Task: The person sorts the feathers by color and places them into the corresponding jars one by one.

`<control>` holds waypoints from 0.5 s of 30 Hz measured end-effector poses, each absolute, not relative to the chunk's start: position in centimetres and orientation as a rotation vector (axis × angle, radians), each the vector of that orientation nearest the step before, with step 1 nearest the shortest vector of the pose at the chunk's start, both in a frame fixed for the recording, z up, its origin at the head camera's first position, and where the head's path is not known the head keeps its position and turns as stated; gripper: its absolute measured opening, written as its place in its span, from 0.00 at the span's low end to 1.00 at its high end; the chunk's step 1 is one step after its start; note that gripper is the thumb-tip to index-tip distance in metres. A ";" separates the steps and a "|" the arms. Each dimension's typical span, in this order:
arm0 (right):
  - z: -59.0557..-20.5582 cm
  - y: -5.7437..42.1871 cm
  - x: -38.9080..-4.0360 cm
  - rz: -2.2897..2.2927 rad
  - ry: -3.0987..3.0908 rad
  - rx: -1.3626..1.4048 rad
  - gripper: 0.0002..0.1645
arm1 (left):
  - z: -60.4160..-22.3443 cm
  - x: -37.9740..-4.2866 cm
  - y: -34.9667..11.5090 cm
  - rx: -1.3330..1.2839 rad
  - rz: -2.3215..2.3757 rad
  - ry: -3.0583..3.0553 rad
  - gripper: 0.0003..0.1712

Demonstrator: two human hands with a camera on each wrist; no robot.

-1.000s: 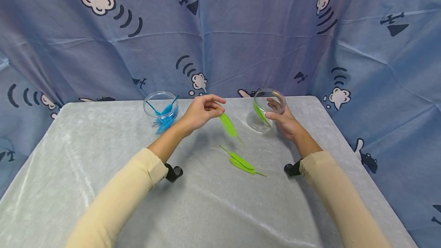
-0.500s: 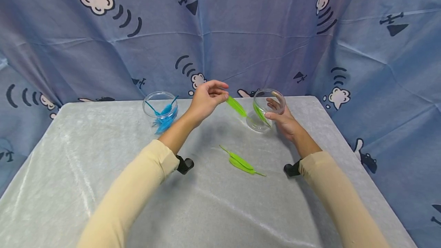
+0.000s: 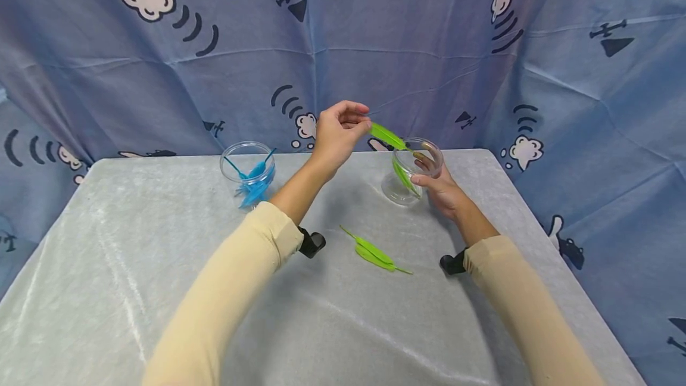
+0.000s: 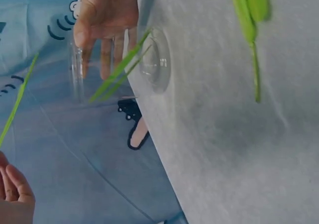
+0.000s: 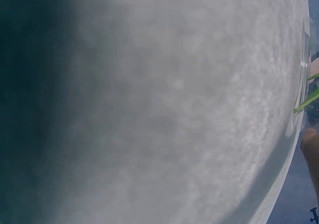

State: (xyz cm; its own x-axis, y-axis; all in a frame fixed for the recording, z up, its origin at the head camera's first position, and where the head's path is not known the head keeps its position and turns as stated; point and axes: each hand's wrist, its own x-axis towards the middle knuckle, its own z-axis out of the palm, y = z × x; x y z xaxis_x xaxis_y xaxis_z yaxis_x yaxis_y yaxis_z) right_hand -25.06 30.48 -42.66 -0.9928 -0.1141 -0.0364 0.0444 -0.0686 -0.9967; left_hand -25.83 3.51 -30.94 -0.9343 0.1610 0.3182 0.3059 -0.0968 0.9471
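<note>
My left hand (image 3: 340, 136) pinches a bright green feather (image 3: 387, 136) by one end. The feather's other end slants down over the mouth of a clear jar (image 3: 399, 194). My right hand (image 3: 443, 190) grips that jar from the right, thumb in front and fingers behind. Inside the jar leans green feather (image 3: 403, 176); the left wrist view shows two green strips (image 4: 119, 72) there. On the cloth in front lie green feathers (image 3: 375, 254), seemingly two overlapping. In the right wrist view only the jar's edge (image 5: 303, 67) and part of the right hand (image 5: 311, 147) show.
A second clear jar (image 3: 231, 176) holds several blue feathers (image 3: 256, 186) at the table's back left. Pale grey cloth (image 3: 161, 255) covers the table. A blue patterned curtain (image 3: 375, 46) hangs right behind its back edge.
My left hand has risen and moved right with the green feather, bringing its tip from above the cloth to the jar's mouth. The right hand and jar have stayed put.
</note>
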 end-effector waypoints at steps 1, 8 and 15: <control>-42.7 30.5 -25.1 -2.220 2.067 -0.077 0.50 | -30.8 -25.9 3.7 -0.525 -2.179 -2.039 0.10; -42.8 30.5 -25.1 -2.239 2.047 -0.088 0.50 | -30.5 -26.0 5.4 -0.491 -2.096 -2.077 0.09; -42.9 30.6 -25.0 -2.244 2.057 -0.107 0.49 | -30.9 -25.8 7.1 -0.525 -1.889 -2.168 0.06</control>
